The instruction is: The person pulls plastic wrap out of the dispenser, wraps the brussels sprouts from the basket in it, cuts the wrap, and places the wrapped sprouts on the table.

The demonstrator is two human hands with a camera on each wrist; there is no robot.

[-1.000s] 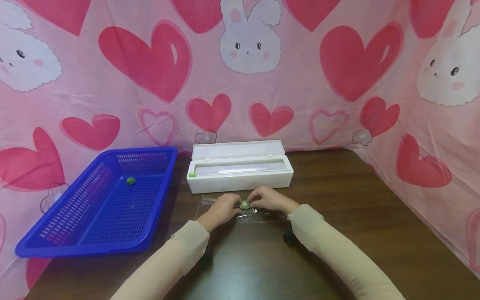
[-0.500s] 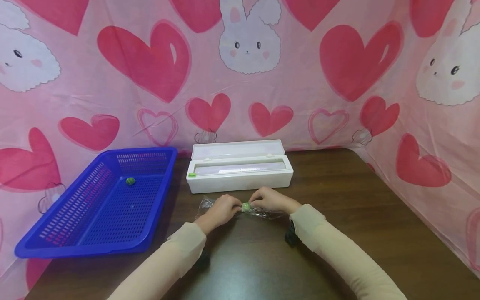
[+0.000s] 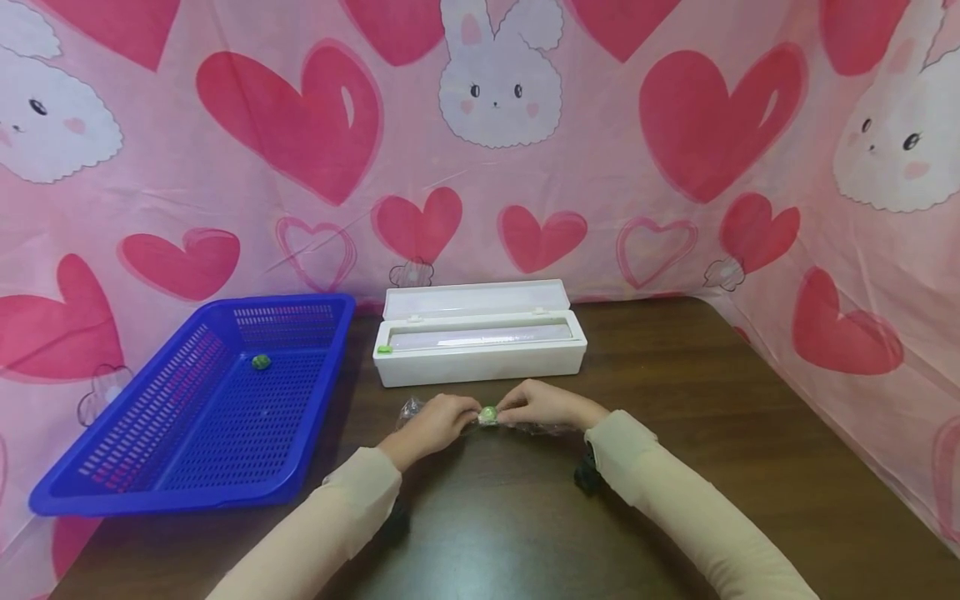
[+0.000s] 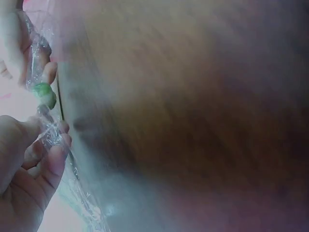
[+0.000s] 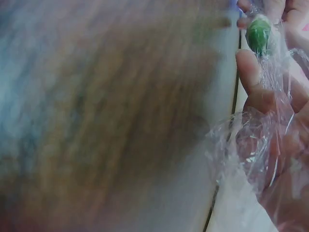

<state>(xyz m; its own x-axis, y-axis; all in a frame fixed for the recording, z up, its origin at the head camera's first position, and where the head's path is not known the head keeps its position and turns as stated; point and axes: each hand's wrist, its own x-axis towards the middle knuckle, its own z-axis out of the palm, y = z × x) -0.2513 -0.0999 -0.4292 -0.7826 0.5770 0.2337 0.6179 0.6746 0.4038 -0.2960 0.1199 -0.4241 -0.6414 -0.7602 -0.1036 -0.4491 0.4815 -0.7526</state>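
Between my two hands sits a small green ball that looks like a Brussels sprout [image 3: 488,415], wrapped in clear cling film. My left hand [image 3: 441,421] pinches the film twisted together on the sprout's left side, and a loose end of the film [image 3: 410,409] sticks out behind that hand. On the other side my right hand [image 3: 542,405] pinches the gathered film. In the left wrist view the twisted film [image 4: 50,131] runs between thumb and fingers. The right wrist view has the green sprout [image 5: 259,36] beyond my fingertips, with crumpled film hanging over the palm.
A white cling film box [image 3: 480,363] with its lid up and a green slider at its left end stands behind my hands. To the left is a blue plastic basket [image 3: 300,475] holding another sprout [image 3: 261,362]. All rest on a dark wooden table [image 3: 510,533].
The film, spread flat around the sprout a second ago, is now gathered and twisted at both sides. My hands have come slightly toward me, and the sprout has shifted a little.
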